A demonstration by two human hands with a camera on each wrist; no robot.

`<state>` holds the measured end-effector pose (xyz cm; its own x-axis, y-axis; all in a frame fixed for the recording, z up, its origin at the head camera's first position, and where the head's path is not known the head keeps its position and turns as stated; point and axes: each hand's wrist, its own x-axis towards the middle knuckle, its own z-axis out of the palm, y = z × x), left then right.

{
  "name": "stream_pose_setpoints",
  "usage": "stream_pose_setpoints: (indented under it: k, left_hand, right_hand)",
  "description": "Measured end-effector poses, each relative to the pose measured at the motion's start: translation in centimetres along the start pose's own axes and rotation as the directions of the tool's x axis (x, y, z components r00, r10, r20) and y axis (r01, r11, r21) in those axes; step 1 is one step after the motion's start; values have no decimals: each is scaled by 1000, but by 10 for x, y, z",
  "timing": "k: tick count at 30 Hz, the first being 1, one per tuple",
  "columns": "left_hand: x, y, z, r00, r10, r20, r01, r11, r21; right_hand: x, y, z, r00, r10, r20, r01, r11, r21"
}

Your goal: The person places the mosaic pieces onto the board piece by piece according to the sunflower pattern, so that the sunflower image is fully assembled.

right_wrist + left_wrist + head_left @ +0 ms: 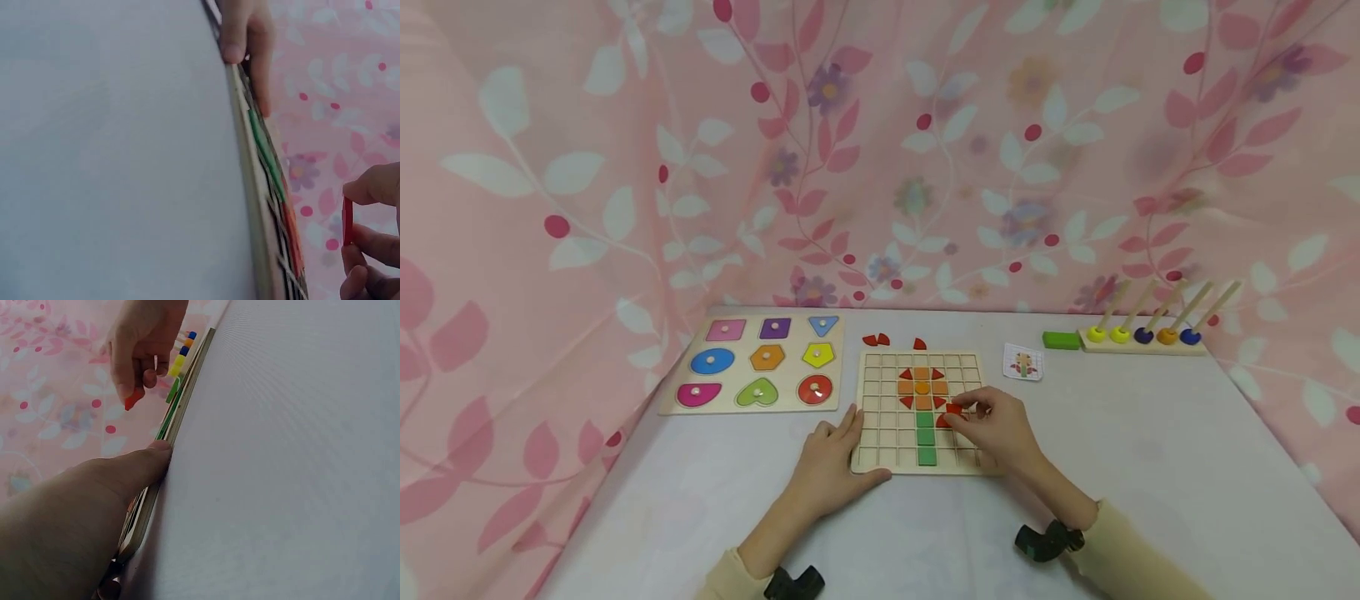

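A wooden grid board (880, 435) lies on the table, bearing a flower of orange squares (922, 374) around an orange round piece (922, 388). Small red wedges (907, 402) sit around the flower, and a stem of green squares (927, 436) runs below it. My left hand (829, 468) rests against the board's near left corner, fingers along the left side and thumb at the near edge. Above the board's right half, my right hand (1000, 427) pinches a red wedge-shaped piece (347, 222) between thumb and fingers; the right wrist view shows it edge-on.
Loose red pieces (883, 340) lie behind the board. To the left is a shape puzzle (741, 402) with knobbed pieces. A picture card (1023, 362), a green block (1062, 340) and a peg stand (1142, 347) with coloured beads are at the right. A floral curtain (880, 167) hangs behind.
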<state>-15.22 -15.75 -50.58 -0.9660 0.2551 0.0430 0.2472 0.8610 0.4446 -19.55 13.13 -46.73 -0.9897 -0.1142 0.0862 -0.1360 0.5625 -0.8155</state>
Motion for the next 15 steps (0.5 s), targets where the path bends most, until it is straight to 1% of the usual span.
stream_pose_setpoints:
  k: [3,6,9,12,15]
  left_hand:
    - [0,0,-1,1000,-1,-2,1,1000,6]
    - [1,-1,-2,1000,-2,-6,2,1000,16]
    - [1,-2,-3,1000,-3,-10,3,1000,17]
    - [1,-1,-3,1000,0,-7,0,1000,14]
    - [0,1,-2,1000,4,0,-4,1000,8]
  right_hand:
    - [-6,5,4,999,-37,-16,36,998,-55]
    - [-8,9,7,994,-110,-4,109,990,-95]
    - [-9,10,9,985,-175,2,174,979,-110]
    - [-10,13,11,974,-225,-6,222,966,-132]
    - [-12,19,13,959,-282,-12,277,949,-150]
